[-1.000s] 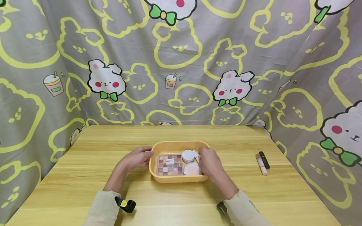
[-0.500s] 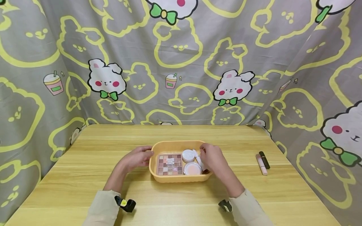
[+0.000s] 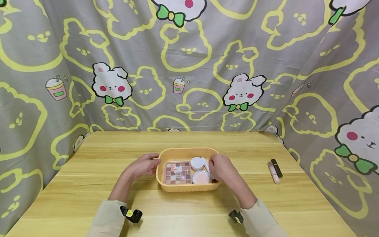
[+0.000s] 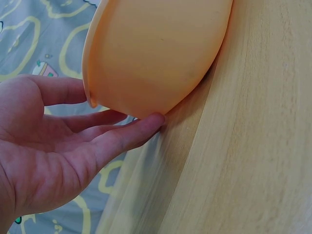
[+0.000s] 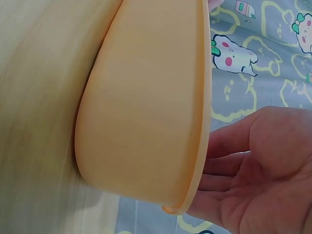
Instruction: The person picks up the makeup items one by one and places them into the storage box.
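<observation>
A shallow yellow-orange plastic basket (image 3: 189,187) sits on the table. My left hand (image 3: 147,164) holds its left end, with a finger over the rim and others against the outer wall. My right hand (image 3: 221,168) reaches over the right end into the basket; its fingertips are hidden behind the wall in the right wrist view. Inside lie an eyeshadow palette (image 3: 177,172), a white round lidded case (image 3: 197,163), a round compact with a pinkish centre (image 3: 202,177) and a slim white tube (image 3: 206,165) by the right fingers. What the right fingers hold cannot be made out.
To the right on the wooden table (image 3: 118,210) lie a pink lip gloss tube (image 3: 273,172) and a black tube (image 3: 276,168), side by side. A grey patterned curtain (image 3: 189,108) hangs behind and at both sides.
My right hand has shifted slightly outward, rose a little at the basket's right end, then lowered back into it. The left hand and basket stay in place.
</observation>
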{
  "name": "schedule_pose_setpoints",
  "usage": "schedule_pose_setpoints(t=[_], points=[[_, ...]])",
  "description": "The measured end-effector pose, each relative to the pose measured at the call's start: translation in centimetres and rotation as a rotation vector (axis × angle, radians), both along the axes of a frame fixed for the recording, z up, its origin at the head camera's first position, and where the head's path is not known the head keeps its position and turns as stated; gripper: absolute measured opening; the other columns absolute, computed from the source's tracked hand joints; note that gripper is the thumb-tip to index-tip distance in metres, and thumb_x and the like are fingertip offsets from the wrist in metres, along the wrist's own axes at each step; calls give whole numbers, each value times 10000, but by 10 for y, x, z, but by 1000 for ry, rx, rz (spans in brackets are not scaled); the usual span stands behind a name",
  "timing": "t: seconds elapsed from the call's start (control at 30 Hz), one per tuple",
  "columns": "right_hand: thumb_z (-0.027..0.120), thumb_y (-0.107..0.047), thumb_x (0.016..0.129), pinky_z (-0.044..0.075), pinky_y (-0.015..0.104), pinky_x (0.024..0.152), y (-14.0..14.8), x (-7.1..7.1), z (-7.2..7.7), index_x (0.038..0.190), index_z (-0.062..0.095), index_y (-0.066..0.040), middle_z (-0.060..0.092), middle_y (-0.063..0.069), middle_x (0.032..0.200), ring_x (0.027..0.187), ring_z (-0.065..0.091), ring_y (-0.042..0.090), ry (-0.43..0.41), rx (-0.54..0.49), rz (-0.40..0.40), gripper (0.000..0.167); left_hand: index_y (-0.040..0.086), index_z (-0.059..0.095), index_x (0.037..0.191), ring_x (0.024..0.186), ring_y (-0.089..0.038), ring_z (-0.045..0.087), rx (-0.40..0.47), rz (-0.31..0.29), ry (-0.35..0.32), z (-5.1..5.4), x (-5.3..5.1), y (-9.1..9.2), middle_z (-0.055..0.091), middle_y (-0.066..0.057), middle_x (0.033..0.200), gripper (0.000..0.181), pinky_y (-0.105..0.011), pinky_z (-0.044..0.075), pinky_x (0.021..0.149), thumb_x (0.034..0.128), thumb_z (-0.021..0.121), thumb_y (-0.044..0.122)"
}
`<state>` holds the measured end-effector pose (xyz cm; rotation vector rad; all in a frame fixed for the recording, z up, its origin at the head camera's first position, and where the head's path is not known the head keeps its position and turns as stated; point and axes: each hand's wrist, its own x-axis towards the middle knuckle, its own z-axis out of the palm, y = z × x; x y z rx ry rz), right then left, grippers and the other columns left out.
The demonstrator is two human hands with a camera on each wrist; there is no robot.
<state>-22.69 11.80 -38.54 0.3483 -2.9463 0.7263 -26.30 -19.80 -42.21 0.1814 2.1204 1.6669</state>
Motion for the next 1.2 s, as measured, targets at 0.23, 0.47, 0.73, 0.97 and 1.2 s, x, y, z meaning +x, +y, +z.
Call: schedule_pose_setpoints(t=[0.23, 0.47, 0.73, 0.97, 1.2], points=[[534, -51, 967, 410, 245, 479, -1, 1, -2, 678, 578, -98, 495, 7, 551, 504, 500, 134, -27, 5, -1, 296, -71, 340, 1524, 1242, -303, 591, 7, -7, -3, 0, 0, 0, 535, -278, 1415, 543, -428, 550, 1011, 1057, 464, 178], [545, -23, 934, 374, 239, 471, -4, 2, -3, 644, 560, -101, 430, -19, 512, 490, 459, 129, -62, 17, -3, 301, -75, 353, 1515, 1232, -297, 597, 11, -3, -4, 1, 0, 0, 544, -279, 1404, 538, -425, 553, 1007, 1053, 470, 173], [543, 9, 901, 313, 224, 462, -6, 2, -7, 572, 401, -141, 314, -39, 512, 482, 380, 122, -89, 36, -13, 388, -76, 358, 1513, 1227, -282, 603, 9, -4, -12, 0, 0, 1, 552, -279, 1404, 536, -406, 557, 999, 1052, 470, 175], [598, 1, 885, 337, 241, 482, -6, 1, -12, 585, 497, -101, 412, -14, 539, 519, 422, 141, -32, 113, 44, 332, -68, 369, 1511, 1175, -244, 613, 7, -4, -5, 0, 0, 0, 565, -261, 1378, 527, -392, 565, 982, 1053, 468, 174], [584, -10, 899, 346, 258, 499, -6, 1, -13, 634, 523, -85, 430, 2, 572, 550, 439, 158, -53, 102, 40, 282, -83, 345, 1518, 1193, -255, 612, 15, -17, 1, 1, 1, 1, 551, -283, 1394, 541, -404, 561, 991, 1053, 462, 168]])
